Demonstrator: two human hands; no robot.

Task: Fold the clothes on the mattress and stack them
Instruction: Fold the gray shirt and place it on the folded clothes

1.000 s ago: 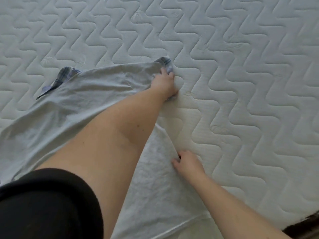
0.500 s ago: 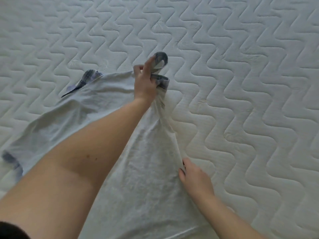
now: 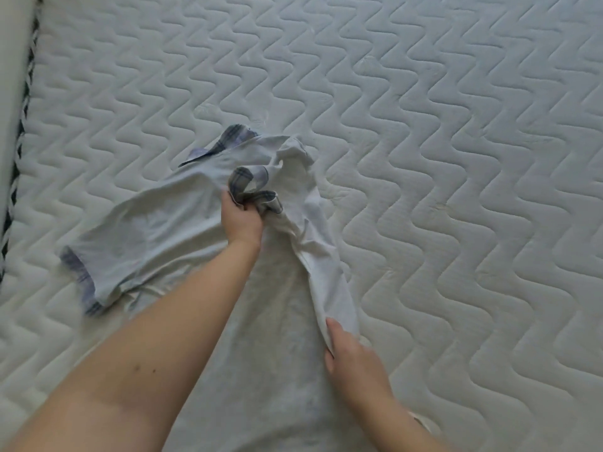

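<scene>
Sleeve (image 3: 253, 187) now inward (left hand (image 3: 242, 220))

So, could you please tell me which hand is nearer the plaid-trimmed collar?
Left. The left hand grips a plaid-cuffed sleeve just below the collar; the right hand pinches the shirt's side farther down.

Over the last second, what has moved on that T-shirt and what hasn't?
The left hand took hold of the plaid-cuffed right sleeve, lifted it off the mattress and is carrying it inward across the pale T-shirt, folding that side over. The right hand kept its pinch on the shirt's side edge, which has risen with the fold. The other sleeve and collar lie as before.
</scene>
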